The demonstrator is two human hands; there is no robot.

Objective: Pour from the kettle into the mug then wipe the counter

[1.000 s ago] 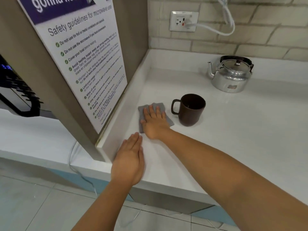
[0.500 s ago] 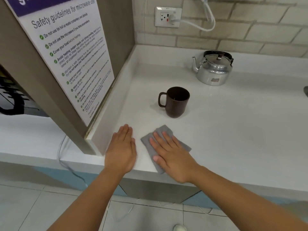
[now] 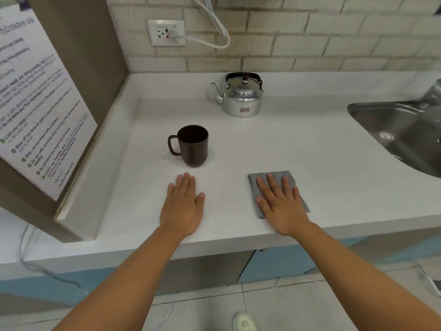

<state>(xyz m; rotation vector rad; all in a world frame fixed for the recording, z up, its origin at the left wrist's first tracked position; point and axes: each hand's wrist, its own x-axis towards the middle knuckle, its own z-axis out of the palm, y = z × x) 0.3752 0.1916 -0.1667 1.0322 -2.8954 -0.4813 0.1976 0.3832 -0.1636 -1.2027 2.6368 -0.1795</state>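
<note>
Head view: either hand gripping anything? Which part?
Nothing gripped. Right hand lies flat, palm down, on the grey folded cloth, covering its middle. Left hand rests flat on the bare white counter.

Open desk [image 3: 298, 144] lies between the mug [image 3: 193, 146] and the sink [image 3: 401, 130], and between mug and kettle [image 3: 242, 96]. The left hand [image 3: 182, 206] lies flat just before the mug; the side panel [image 3: 78, 91] walls the left; the right hand [image 3: 281, 206] covers the cloth [image 3: 281, 176] near the front edge.
</note>
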